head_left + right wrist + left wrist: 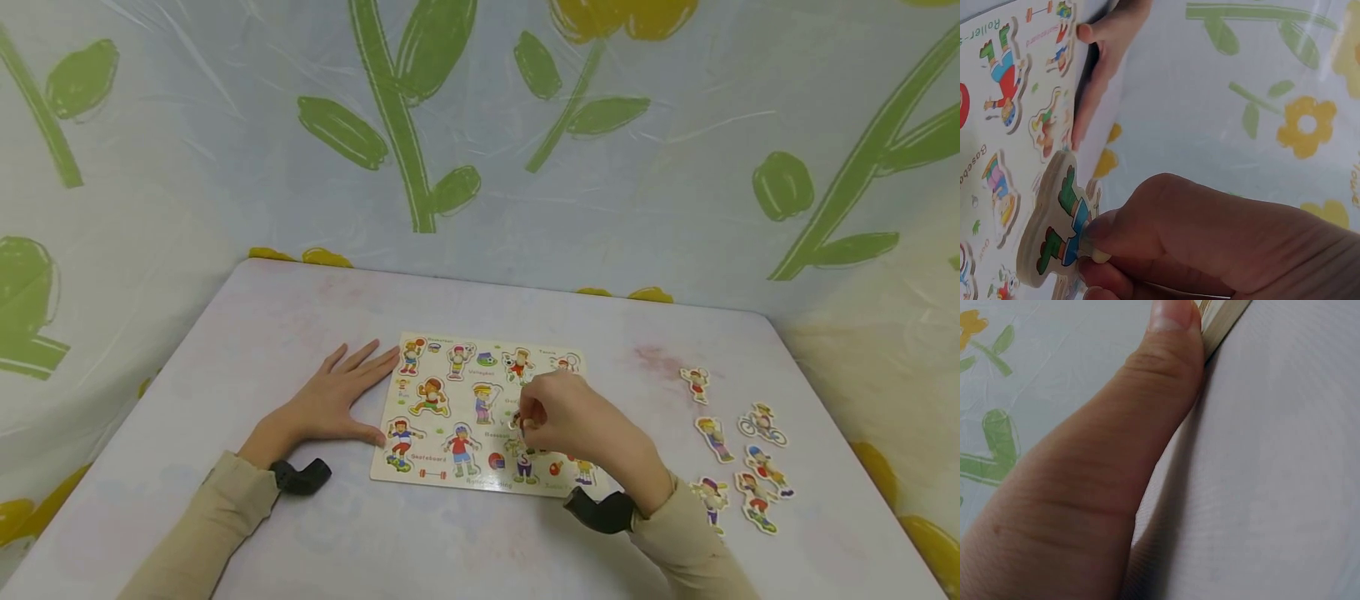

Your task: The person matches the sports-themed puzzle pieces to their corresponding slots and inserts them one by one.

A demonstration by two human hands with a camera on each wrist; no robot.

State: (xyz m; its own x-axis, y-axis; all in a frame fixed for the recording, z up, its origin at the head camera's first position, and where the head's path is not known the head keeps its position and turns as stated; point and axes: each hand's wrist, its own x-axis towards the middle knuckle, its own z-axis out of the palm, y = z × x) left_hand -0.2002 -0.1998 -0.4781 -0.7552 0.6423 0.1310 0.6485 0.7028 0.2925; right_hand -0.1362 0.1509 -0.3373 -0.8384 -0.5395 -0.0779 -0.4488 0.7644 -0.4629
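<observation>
A flat puzzle board with figure-shaped outlines of sports children lies mid-table. My left hand rests flat at its left side, fingers spread, the thumb touching the board's edge. Over the board's right half, my right hand pinches a wooden puzzle piece by its small knob. That piece shows blue shorts and green footwear; its upper part is hidden from the right wrist view. From the head view, the fingers cover most of it. It stands tilted close to the board; whether it touches, I cannot tell.
Several loose puzzle pieces lie on the table to the right, among them a cyclist, a golfer and a skateboarder. The right sleeve partly covers a piece with a bat. A flower-patterned curtain surrounds the table.
</observation>
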